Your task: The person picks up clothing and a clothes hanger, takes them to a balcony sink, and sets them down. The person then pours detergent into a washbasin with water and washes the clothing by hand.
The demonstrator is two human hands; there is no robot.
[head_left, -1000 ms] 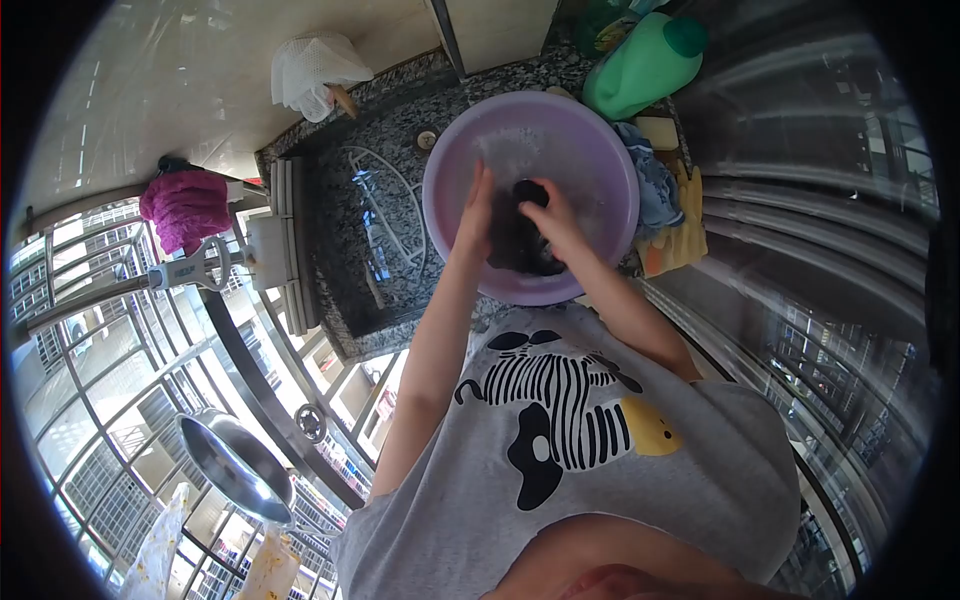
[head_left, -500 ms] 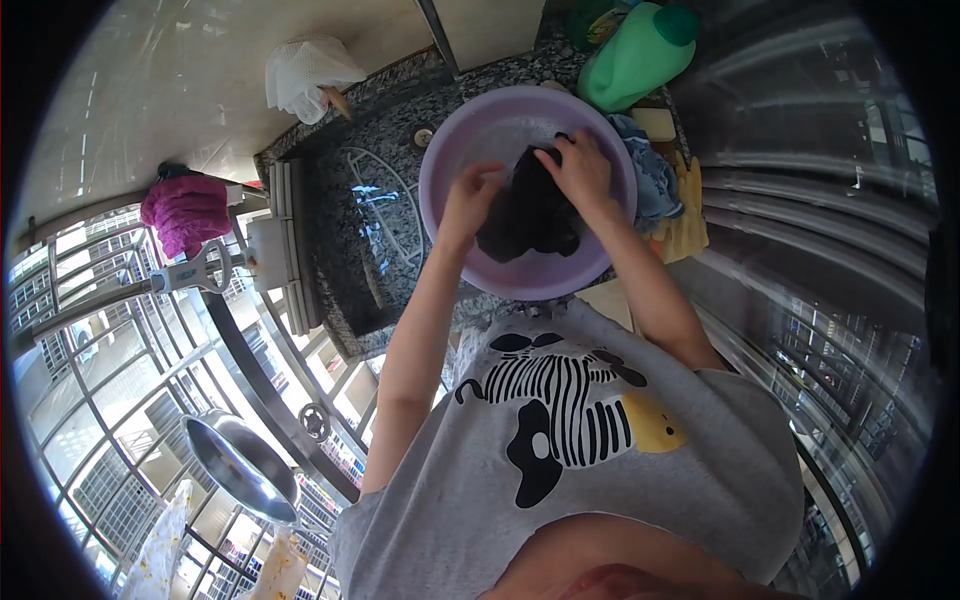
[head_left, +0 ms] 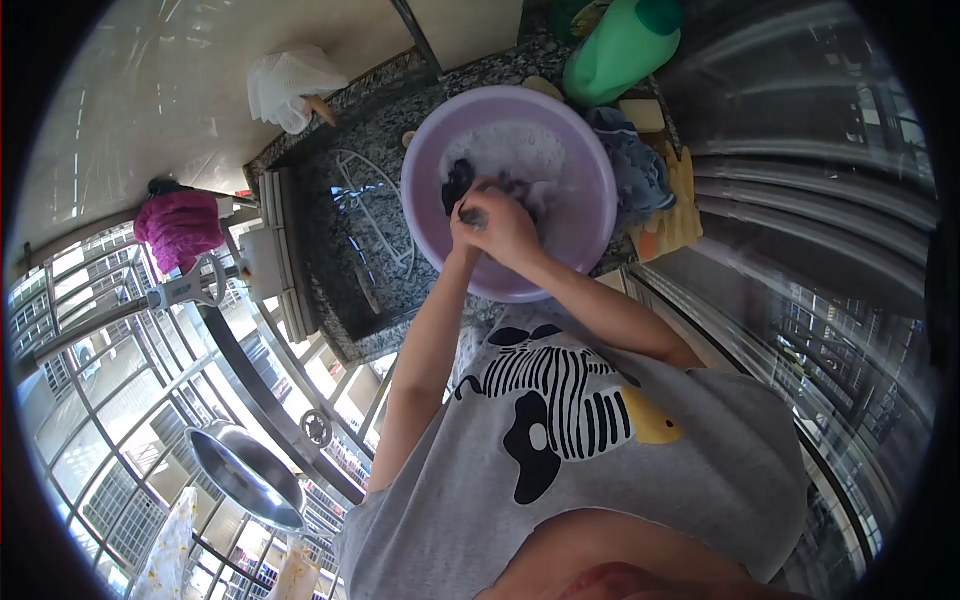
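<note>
Inside a purple basin (head_left: 425,150) of sudsy water, my two hands are pressed together around a dark wet cloth (head_left: 458,184). My left hand (head_left: 466,232) is closed on the cloth at the basin's left side. Over and against it lies my right hand (head_left: 506,228), its fingers wrapped round the same cloth. A dark end of the cloth sticks out above my hands, and more of it shows in the foam behind them. White foam (head_left: 530,142) floats in the far part of the basin.
A green bottle (head_left: 622,55), a soap bar (head_left: 642,115), a blue cloth (head_left: 630,165) and yellow gloves (head_left: 680,210) lie right of the basin. A granite sink (head_left: 330,240) is at the left. A magenta cloth (head_left: 180,228) and a metal pan (head_left: 245,475) hang farther left.
My hands were apart, with the cloth spread between them; now they are together at the basin's left. The cloth is bunched up, and foam shows where it was. The view has shifted slightly.
</note>
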